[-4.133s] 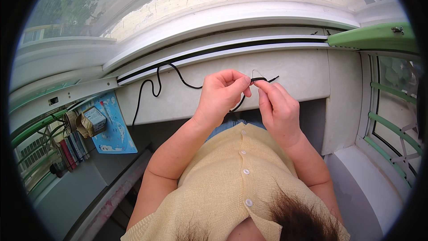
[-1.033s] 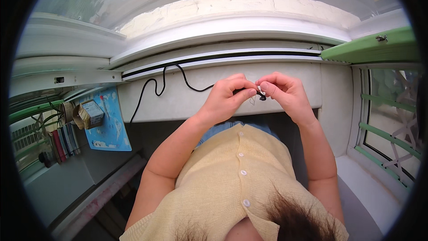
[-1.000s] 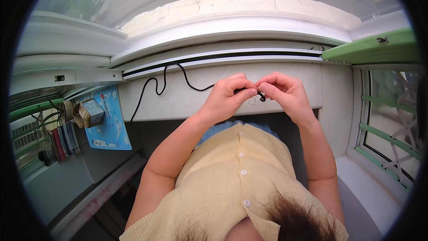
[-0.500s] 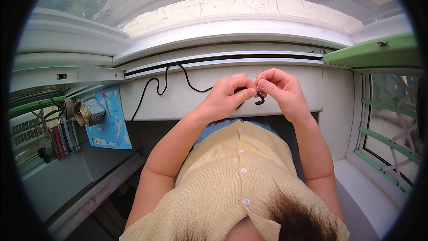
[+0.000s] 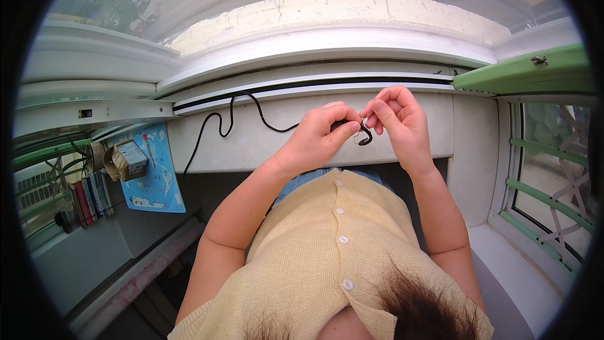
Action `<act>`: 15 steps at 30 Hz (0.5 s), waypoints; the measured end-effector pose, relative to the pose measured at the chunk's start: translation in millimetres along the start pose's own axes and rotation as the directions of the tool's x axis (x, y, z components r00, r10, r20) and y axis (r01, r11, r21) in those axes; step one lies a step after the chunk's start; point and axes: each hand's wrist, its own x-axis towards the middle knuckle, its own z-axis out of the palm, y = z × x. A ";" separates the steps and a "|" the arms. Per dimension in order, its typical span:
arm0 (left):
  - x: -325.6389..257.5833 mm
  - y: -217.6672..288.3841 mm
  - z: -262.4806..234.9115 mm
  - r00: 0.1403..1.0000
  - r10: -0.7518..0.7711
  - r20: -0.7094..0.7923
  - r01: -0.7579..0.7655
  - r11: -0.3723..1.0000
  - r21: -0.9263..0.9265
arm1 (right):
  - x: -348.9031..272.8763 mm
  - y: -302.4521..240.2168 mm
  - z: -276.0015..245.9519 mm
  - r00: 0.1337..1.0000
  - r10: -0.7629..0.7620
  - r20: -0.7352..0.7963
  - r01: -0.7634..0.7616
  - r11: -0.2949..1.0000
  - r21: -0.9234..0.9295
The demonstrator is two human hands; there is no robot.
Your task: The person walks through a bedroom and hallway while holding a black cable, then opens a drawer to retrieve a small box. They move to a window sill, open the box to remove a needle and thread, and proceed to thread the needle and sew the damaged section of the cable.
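Observation:
A black cord [image 5: 282,131] snakes across the pale window sill to my left hand [image 5: 319,135]. That hand is closed, pinching the cord near its end between thumb and fingers. Past the fingertips, the cord's end [image 5: 366,138] curls down in a small hook. My right hand [image 5: 402,127] is closed in a pinch just right of the left fingertips, nearly touching them. Fine thread-like lines show between the two hands by the curled end. What the right fingers hold is too small to make out.
The sill [image 5: 277,154] runs in front of me, with the window track [image 5: 352,85] behind it. At left are a blue illustrated board [image 5: 165,170], a small box [image 5: 129,156] and several books [image 5: 91,196]. A green frame [image 5: 525,72] juts in at right.
My right hand has risen slightly, away from the cord's curled end. My left hand keeps its pinch on the cord in nearly the same place.

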 end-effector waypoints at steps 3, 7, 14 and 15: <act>0.9 -1.1 0.7 1.000 -0.012 -0.009 0.012 1.000 0.014 | -0.3 -1.8 0.9 1.000 0.008 0.005 -0.008 1.000 -0.028; 0.7 3.0 0.2 1.000 -0.025 0.004 0.025 0.999 0.040 | 0.9 -1.5 -2.6 1.000 0.014 0.014 -0.014 0.999 -0.030; -0.3 -5.7 0.9 0.999 -0.020 -0.042 0.019 1.000 -0.013 | -0.9 0.2 -3.1 1.000 -0.027 0.009 0.026 0.998 0.065; 0.1 -6.3 1.2 0.999 -0.012 -0.046 0.012 1.000 -0.017 | -1.3 0.4 -5.1 1.000 -0.014 0.011 0.013 0.996 0.089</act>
